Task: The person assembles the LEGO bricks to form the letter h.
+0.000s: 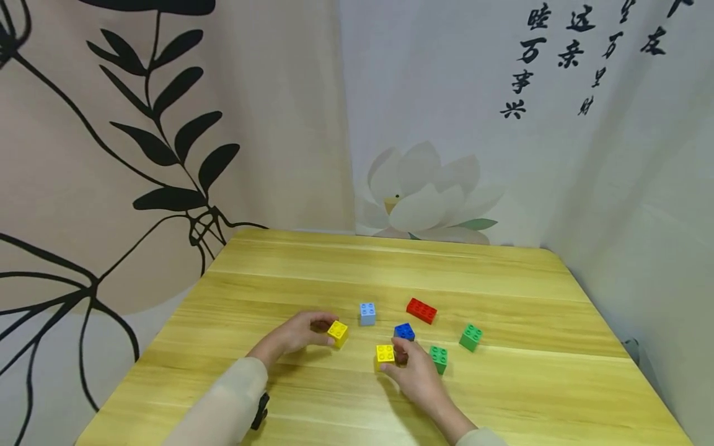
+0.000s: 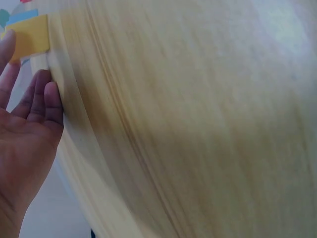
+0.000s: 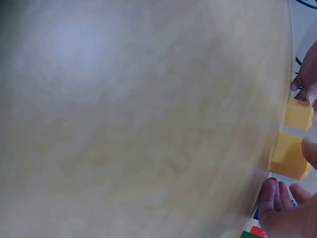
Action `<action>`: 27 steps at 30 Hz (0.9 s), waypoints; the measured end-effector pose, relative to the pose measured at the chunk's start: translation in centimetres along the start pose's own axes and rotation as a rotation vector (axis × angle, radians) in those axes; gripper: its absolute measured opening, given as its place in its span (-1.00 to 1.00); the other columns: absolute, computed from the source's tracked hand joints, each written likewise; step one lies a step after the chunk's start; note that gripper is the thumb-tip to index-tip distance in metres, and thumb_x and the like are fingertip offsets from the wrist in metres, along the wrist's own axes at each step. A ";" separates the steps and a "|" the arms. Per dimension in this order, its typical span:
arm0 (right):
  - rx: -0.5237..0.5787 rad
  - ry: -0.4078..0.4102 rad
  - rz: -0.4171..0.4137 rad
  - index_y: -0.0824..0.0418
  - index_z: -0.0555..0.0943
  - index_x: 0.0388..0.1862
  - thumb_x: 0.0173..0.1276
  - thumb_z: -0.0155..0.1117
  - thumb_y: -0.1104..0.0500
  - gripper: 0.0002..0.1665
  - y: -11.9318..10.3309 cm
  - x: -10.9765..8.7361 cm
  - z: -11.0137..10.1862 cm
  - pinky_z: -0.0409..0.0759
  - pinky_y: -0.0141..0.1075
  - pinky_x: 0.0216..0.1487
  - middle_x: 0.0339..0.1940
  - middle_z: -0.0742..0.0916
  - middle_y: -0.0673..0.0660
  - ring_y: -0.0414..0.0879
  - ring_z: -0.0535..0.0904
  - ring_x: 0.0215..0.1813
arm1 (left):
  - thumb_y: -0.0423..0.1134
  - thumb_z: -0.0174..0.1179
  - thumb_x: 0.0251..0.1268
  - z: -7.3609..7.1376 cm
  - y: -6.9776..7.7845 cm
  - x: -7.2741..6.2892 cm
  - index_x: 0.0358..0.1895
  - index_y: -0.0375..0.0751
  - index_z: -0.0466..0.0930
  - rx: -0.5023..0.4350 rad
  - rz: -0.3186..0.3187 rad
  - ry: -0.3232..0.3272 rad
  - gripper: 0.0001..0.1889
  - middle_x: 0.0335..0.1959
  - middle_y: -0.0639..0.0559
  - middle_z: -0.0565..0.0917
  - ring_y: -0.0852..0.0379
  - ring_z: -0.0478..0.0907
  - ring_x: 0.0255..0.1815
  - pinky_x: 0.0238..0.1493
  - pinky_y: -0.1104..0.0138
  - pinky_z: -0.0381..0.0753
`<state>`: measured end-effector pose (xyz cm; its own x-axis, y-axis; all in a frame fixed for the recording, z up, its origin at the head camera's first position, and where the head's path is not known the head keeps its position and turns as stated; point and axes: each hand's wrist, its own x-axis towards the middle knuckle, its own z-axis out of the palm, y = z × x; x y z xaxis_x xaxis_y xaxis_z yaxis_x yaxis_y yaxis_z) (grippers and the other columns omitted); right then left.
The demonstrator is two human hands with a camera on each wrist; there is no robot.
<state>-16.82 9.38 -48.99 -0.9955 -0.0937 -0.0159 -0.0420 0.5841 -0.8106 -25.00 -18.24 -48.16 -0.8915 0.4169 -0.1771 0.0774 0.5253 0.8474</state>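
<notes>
My left hand (image 1: pixel 292 336) pinches a yellow toy building brick (image 1: pixel 338 333) between thumb and fingers, left of the other bricks. In the left wrist view that brick (image 2: pixel 30 38) shows at the upper left, beyond the palm (image 2: pixel 25 136). A second yellow brick (image 1: pixel 383 355) is held by my right hand (image 1: pixel 417 375), its thumb on the near side and a finger on the far side. The right wrist view shows both yellow bricks at the right edge, the nearer one (image 3: pixel 289 156) by the right thumb. A blue brick (image 1: pixel 404 332) lies just behind the right hand, partly hidden.
A light blue brick (image 1: pixel 367 314) stands between and beyond the hands. Behind the blue one lies a longer red brick (image 1: pixel 421 311). Two green bricks, one near (image 1: pixel 439 358) and one farther right (image 1: pixel 471 337), sit beside the right hand. The wooden table (image 1: pixel 530 396) meets printed curtains at the back.
</notes>
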 end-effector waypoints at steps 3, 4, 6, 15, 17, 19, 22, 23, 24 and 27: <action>-0.010 -0.004 -0.020 0.33 0.53 0.28 0.19 0.52 0.13 -0.30 0.2 0.1 0.1 0.59 -0.05 0.00 -0.01 0.66 0.16 -0.02 0.58 -0.03 | -0.24 0.40 0.24 0.1 -0.1 0.0 0.20 -0.19 0.59 0.003 -0.005 0.005 -0.54 0.07 0.01 0.62 -0.02 0.50 0.11 0.17 0.04 0.49; -0.015 -0.006 -0.027 0.33 0.54 0.27 0.20 0.52 0.14 -0.32 0.2 0.2 0.2 0.59 -0.06 -0.01 -0.02 0.66 0.16 -0.03 0.58 -0.05 | -0.23 0.39 0.24 0.1 -0.1 0.0 0.19 -0.18 0.60 0.007 -0.003 0.005 -0.56 0.06 0.02 0.62 -0.01 0.51 0.10 0.16 0.05 0.49; -0.023 -0.007 -0.035 0.32 0.56 0.25 0.20 0.52 0.14 -0.35 0.3 0.3 0.2 0.60 -0.07 -0.04 -0.04 0.66 0.15 -0.04 0.58 -0.07 | -0.21 0.40 0.24 0.2 -0.2 0.1 0.17 -0.16 0.61 0.019 0.002 0.011 -0.58 0.03 0.04 0.62 0.02 0.51 0.07 0.14 0.06 0.50; 0.008 0.012 -0.008 0.23 0.61 0.14 0.19 0.53 0.04 -0.42 -0.6 0.8 0.1 0.60 -0.18 -0.10 -0.08 0.70 0.07 -0.10 0.59 -0.11 | -0.14 0.39 0.25 1.4 0.3 0.3 0.07 -0.10 0.63 0.085 0.052 0.055 -0.66 -0.07 0.09 0.61 0.07 0.49 -0.03 0.05 0.12 0.50; 0.016 0.021 -0.019 0.23 0.62 0.12 0.21 0.52 0.02 -0.45 -1.1 1.2 0.0 0.59 -0.19 -0.12 -0.10 0.71 0.06 -0.10 0.59 -0.11 | -0.14 0.40 0.25 1.8 0.6 0.3 0.05 -0.09 0.63 0.087 0.055 0.055 -0.67 -0.09 0.11 0.61 0.08 0.48 -0.06 0.02 0.16 0.50; 0.026 0.032 -0.027 0.22 0.63 0.09 0.22 0.51 0.01 -0.48 -1.5 1.6 -0.1 0.59 -0.20 -0.14 -0.11 0.71 0.06 -0.09 0.59 -0.12 | -0.15 0.40 0.25 2.3 0.8 0.4 0.02 -0.10 0.63 0.093 0.076 0.049 -0.69 -0.13 0.10 0.61 0.09 0.49 -0.10 -0.03 0.18 0.52; 0.046 0.048 -0.039 0.22 0.63 0.07 0.24 0.49 0.02 -0.51 -2.2 2.2 -0.2 0.60 -0.18 -0.12 -0.12 0.71 0.07 -0.08 0.59 -0.12 | -0.16 0.40 0.25 2.9 1.1 0.7 0.00 -0.13 0.63 0.088 0.101 0.040 -0.70 -0.17 0.09 0.61 0.10 0.49 -0.15 -0.08 0.21 0.53; 0.050 0.051 -0.042 0.22 0.63 0.08 0.25 0.49 0.02 -0.51 -2.4 2.5 -0.2 0.60 -0.17 -0.11 -0.12 0.71 0.07 -0.07 0.59 -0.12 | -0.16 0.40 0.25 3.2 1.3 0.8 -0.01 -0.14 0.63 0.088 0.107 0.040 -0.70 -0.18 0.09 0.61 0.10 0.49 -0.16 -0.10 0.22 0.53; 0.059 0.052 -0.043 0.22 0.63 0.08 0.26 0.48 0.03 -0.52 -2.6 2.7 -0.2 0.60 -0.16 -0.10 -0.12 0.71 0.08 -0.07 0.59 -0.11 | -0.15 0.40 0.24 3.4 1.4 0.9 -0.01 -0.14 0.63 0.088 0.110 0.040 -0.70 -0.18 0.09 0.61 0.11 0.49 -0.17 -0.11 0.22 0.53; 0.082 0.046 -0.042 0.21 0.63 0.11 0.28 0.46 0.03 -0.52 -2.9 3.4 0.0 0.61 -0.15 -0.06 -0.10 0.71 0.09 -0.05 0.59 -0.09 | -0.12 0.41 0.23 3.9 1.7 1.1 -0.02 -0.12 0.62 0.096 0.093 0.046 -0.69 -0.19 0.09 0.61 0.13 0.49 -0.19 -0.13 0.25 0.53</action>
<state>-20.07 7.39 -46.70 -0.9959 -0.0782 0.0447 -0.0786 0.5121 -0.8553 -24.05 -14.00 -48.90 -0.8978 0.4340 -0.0745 0.2015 0.5554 0.8068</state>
